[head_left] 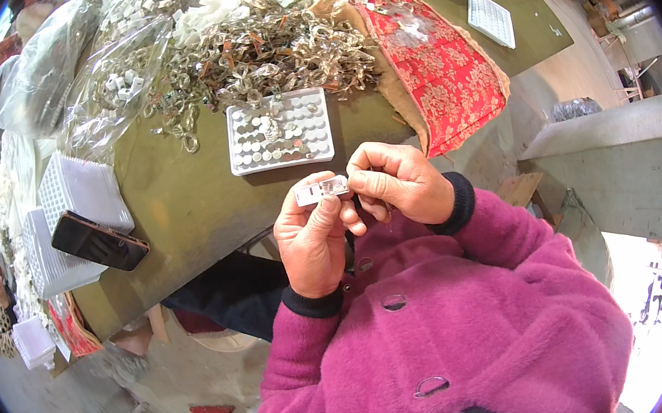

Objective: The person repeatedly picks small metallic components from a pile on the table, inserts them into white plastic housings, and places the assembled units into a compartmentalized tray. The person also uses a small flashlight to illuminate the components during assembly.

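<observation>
Between the thumb and fingers of my left hand (pixel 312 241) is a small white and clear plastic case (pixel 320 191), held in front of my chest. My right hand (pixel 403 182) is closed in a pinch at the case's right end; what sits between its fingertips is too small to make out. Just beyond my hands, on the green table (pixel 178 214), lies a white tray (pixel 285 165) with rows of small round pale discs. Behind it spreads a big heap of coiled, brownish-clear pieces (pixel 274 51).
At the left, a dark phone (pixel 99 240) leans on stacked white gridded trays (pixel 79 188). Clear plastic bags (pixel 44 87) lie beyond. A red floral cloth (pixel 446 73) hangs over the table's edge at right, and another white tray (pixel 490 19) rests farther back.
</observation>
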{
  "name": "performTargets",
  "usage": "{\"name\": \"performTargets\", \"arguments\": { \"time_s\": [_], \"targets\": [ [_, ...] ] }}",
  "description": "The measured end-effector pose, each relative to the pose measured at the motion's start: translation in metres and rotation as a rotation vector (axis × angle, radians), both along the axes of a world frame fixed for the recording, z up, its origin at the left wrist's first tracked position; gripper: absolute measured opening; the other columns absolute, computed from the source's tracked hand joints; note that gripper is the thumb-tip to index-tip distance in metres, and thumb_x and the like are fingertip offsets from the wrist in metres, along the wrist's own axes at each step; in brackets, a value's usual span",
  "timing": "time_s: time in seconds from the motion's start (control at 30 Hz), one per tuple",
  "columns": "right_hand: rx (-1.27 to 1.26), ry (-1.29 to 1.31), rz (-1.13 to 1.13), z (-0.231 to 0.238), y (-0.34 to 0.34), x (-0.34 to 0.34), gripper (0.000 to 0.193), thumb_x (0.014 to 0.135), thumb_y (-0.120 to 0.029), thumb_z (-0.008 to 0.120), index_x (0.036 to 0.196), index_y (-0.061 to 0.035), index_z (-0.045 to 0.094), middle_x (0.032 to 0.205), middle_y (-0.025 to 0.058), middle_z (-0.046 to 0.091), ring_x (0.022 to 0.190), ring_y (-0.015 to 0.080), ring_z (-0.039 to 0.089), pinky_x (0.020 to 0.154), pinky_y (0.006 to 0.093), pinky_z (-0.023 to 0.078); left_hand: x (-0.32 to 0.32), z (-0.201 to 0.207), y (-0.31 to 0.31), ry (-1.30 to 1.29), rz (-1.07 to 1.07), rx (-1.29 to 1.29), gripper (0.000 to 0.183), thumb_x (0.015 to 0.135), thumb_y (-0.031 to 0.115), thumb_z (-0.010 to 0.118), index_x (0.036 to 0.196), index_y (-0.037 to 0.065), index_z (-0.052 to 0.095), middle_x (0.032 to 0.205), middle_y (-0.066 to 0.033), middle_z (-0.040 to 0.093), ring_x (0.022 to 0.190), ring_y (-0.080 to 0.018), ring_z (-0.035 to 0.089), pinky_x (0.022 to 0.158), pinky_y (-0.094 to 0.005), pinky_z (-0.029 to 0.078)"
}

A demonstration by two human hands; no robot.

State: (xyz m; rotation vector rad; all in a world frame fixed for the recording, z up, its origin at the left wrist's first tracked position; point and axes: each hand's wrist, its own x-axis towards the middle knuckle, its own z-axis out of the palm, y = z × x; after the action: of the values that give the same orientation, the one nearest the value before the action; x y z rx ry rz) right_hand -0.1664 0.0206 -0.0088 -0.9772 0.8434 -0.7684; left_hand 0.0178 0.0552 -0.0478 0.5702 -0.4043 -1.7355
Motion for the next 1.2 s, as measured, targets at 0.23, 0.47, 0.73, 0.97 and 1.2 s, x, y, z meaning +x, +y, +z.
{"name": "performTargets", "arguments": {
  "time_s": [0.23, 0.47, 0.73, 0.97, 1.2],
  "targets": [
    [-0.973, 0.613, -0.219, 0.003, -0.028, 0.014, 0.016, 0.086, -0.006, 0.079, 0.1, -0.0034, 0.071, 0.093, 0.0119, 0.067, 0.083, 0.029, 0.067, 0.074, 0.0379, 0.055, 0.038, -0.003, 0.023, -0.109, -0.042, 0.099, 0.025, 0.098, 0.002, 0.063, 0.122, -0.005, 0.061, 0.119, -0.0246, 0.069, 0.093, -0.0294, 0.076, 0.066, -0.0367, 0.068],
    [-1.329, 1.012, -0.065, -0.005, -0.053, 0.042, 0.028, 0.087, -0.021, 0.079, 0.111, -0.0079, 0.074, 0.102, 0.0122, 0.069, 0.097, 0.0328, 0.066, 0.084, 0.0417, 0.055, 0.039, -0.018, 0.04, -0.184, -0.083, 0.231, 0.026, 0.095, -0.003, 0.062, 0.121, -0.005, 0.062, 0.115, -0.0214, 0.07, 0.097, -0.0286, 0.073, 0.076, -0.0402, 0.066],
    [-1.124, 0.863, -0.056, -0.01, -0.055, 0.042, 0.018, 0.089, -0.016, 0.077, 0.104, -0.006, 0.077, 0.097, 0.0123, 0.07, 0.089, 0.0305, 0.07, 0.079, 0.0376, 0.056, 0.023, -0.036, 0.041, -0.219, -0.124, 0.087, 0.024, 0.095, -0.002, 0.066, 0.119, -0.004, 0.067, 0.095, -0.0068, 0.07, 0.074, -0.012, 0.064, 0.067, -0.0258, 0.055],
    [-1.299, 1.056, -0.108, -0.017, -0.054, 0.042, 0.014, 0.094, -0.015, 0.072, 0.105, -0.0073, 0.075, 0.098, 0.0122, 0.069, 0.085, 0.0332, 0.07, 0.074, 0.04, 0.056, 0.022, -0.046, 0.054, -0.318, -0.07, 0.032, 0.017, 0.091, -0.001, 0.066, 0.107, -0.003, 0.071, 0.085, -0.0043, 0.07, 0.064, -0.0089, 0.06, 0.061, -0.0245, 0.051],
    [-1.481, 1.332, -0.04, -0.024, -0.065, 0.039, 0.018, 0.099, -0.024, 0.062, 0.106, -0.0087, 0.068, 0.103, 0.0134, 0.068, 0.087, 0.0364, 0.071, 0.076, 0.0458, 0.058, 0.017, -0.058, 0.073, -0.405, -0.042, -0.03, 0.022, 0.089, 0.001, 0.064, 0.108, -0.003, 0.072, 0.086, -0.0038, 0.071, 0.064, -0.0079, 0.061, 0.06, -0.0239, 0.051]
  ]
}}
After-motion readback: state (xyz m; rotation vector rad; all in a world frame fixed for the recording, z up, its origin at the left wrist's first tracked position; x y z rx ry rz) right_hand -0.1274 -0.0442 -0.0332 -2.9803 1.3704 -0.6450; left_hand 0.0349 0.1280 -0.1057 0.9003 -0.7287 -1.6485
